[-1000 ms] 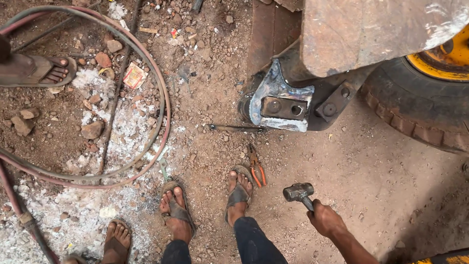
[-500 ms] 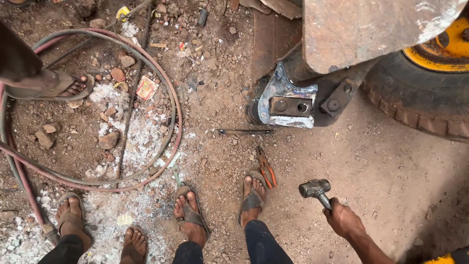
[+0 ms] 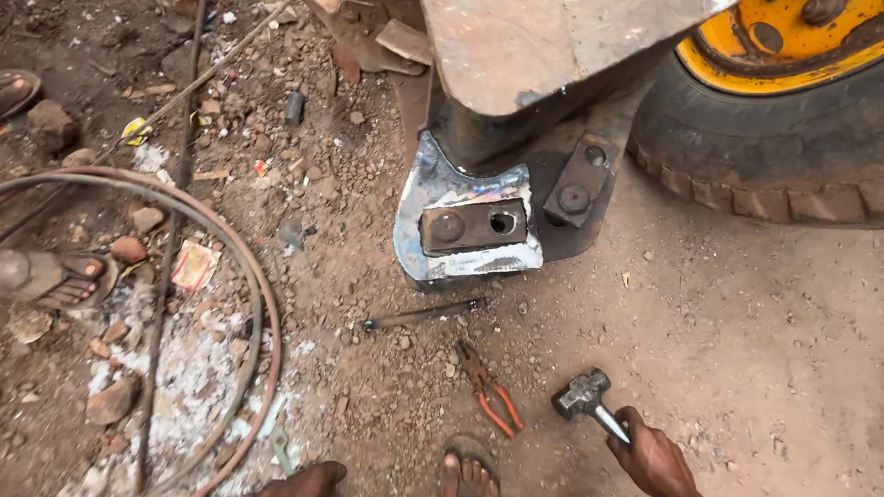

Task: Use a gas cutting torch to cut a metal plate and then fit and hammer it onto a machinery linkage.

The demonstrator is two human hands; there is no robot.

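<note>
Hammer (image 3: 583, 397) in right hand (image 3: 652, 456), fingers wrapped round its handle, head low over dirt, near right. Orange-handled pliers (image 3: 491, 398) lie just left of it. Welded steel bracket (image 3: 471, 225) beyond, tyre (image 3: 764, 147) far right. Left hand out of view.

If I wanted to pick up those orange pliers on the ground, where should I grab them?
Grab the pliers by the two orange handles, probably from the near side by the foot. The handles point that way and are spread slightly, so fingers can close round them. The grey metal nose points away, toward the rod.
</note>
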